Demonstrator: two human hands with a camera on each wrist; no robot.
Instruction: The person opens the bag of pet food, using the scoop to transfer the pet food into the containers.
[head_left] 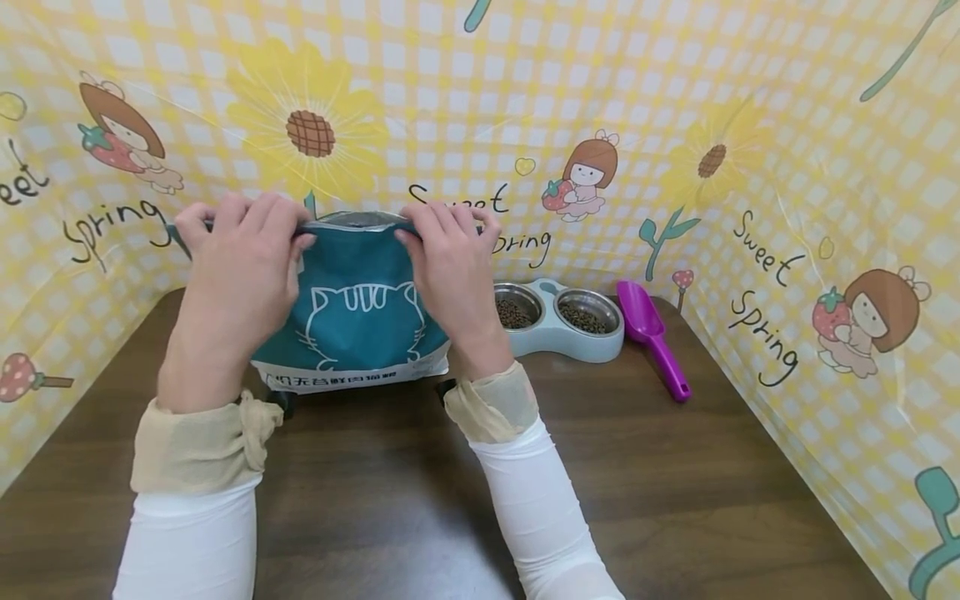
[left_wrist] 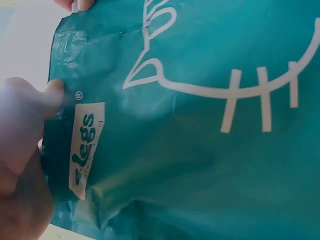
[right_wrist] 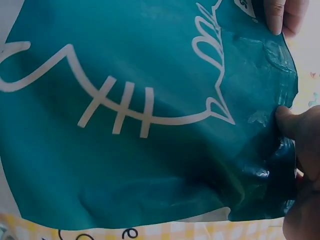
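A teal cat food bag [head_left: 363, 312] with a white cat outline and a white lower band stands upright on the table. Its top is parted a little in the middle, showing a silvery lining [head_left: 363, 219]. My left hand [head_left: 240, 275] grips the top edge at the left, thumb in front and fingers over the back. On the other side, my right hand [head_left: 457, 271] pinches the same edge. Both wrist views are filled by the bag's teal front; a white label [left_wrist: 87, 147] shows beside the left thumb. The bag's contents are hidden.
Right of the bag, a pale blue double-bowl stand [head_left: 592, 348] carries two metal bowls with brown kibble [head_left: 585, 319]. A purple scoop [head_left: 651, 333] lies beside it, handle toward me. Yellow checked cloth [head_left: 465, 100] walls the back and sides of the brown table [head_left: 390, 500].
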